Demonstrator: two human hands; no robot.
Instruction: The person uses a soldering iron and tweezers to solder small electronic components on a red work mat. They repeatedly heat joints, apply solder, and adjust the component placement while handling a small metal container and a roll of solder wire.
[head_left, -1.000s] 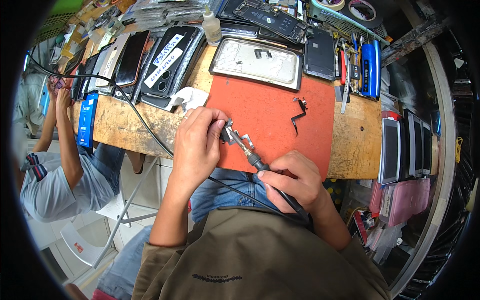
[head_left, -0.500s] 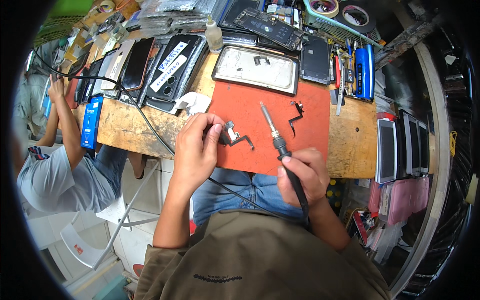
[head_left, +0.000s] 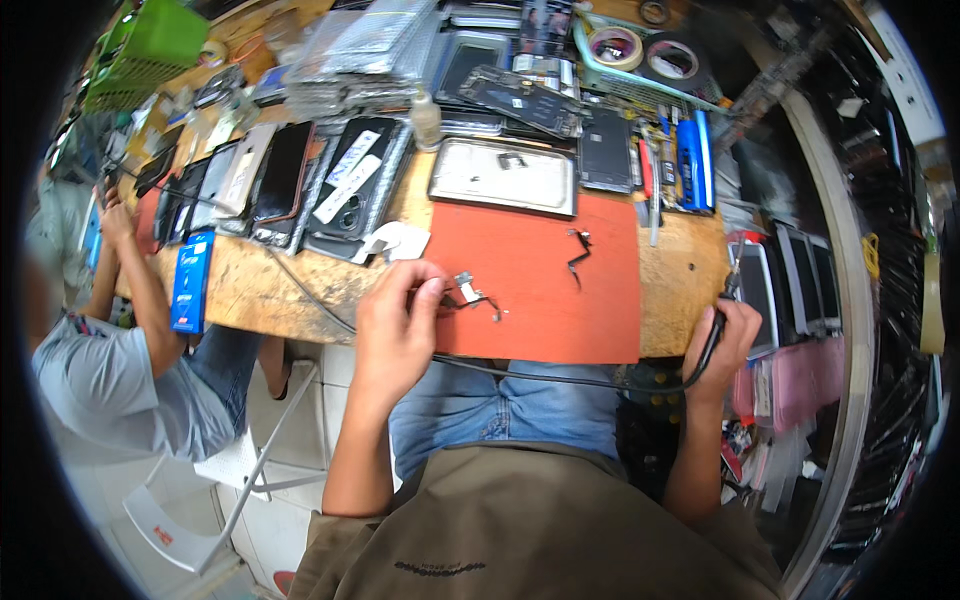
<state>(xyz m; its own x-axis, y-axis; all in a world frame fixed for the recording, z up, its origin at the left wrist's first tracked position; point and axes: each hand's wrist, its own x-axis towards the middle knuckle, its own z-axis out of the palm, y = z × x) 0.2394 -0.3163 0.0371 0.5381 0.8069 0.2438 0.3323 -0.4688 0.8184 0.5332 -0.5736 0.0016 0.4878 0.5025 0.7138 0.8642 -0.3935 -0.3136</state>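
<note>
Between thumb and fingers, my left hand [head_left: 398, 318] pinches a small phone flex cable [head_left: 468, 291] with a silvery connector and a thin black tail, low over the left part of an orange-red mat [head_left: 590, 325]. My right hand [head_left: 728, 342] is closed round the black handle of a soldering iron [head_left: 714, 340], off the mat by the table's right edge. The iron's tip end points up and away from me. A second black flex cable [head_left: 578, 255] lies on the mat, touched by neither hand.
A phone frame tray [head_left: 505, 205] stands behind the mat, with a dropper bottle [head_left: 425, 122] beside it. Phones [head_left: 283, 172] line the left side. Tools [head_left: 690, 165] lie at right. The iron's cord [head_left: 560, 378] crosses before my lap. Another person [head_left: 120, 370] sits at left.
My right hand has carried the soldering iron from above the mat out to the right edge of the table. My left hand still pinches the flex cable. The view has shifted slightly.
</note>
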